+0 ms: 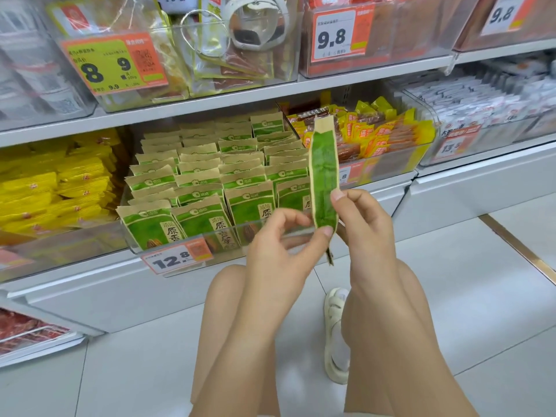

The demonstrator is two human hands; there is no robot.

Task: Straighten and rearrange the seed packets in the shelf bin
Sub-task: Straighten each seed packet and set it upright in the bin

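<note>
Before the bin [137, 249], both hands' fingers [323, 233] pinch an edge-on packet [324, 176], face hidden.

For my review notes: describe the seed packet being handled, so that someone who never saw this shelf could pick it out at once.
Find the clear plastic shelf bin with the 12.8 price tag, filled with rows of green-and-tan paper seed packets. In front of its right end, the left hand and right hand pinch one green-and-tan packet. Unlike the rest, it is outside the bin, upright and edge-on.

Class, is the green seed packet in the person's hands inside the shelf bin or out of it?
Out. Both hands pinch the packet upright, edge-on, in front of the bin.
</note>
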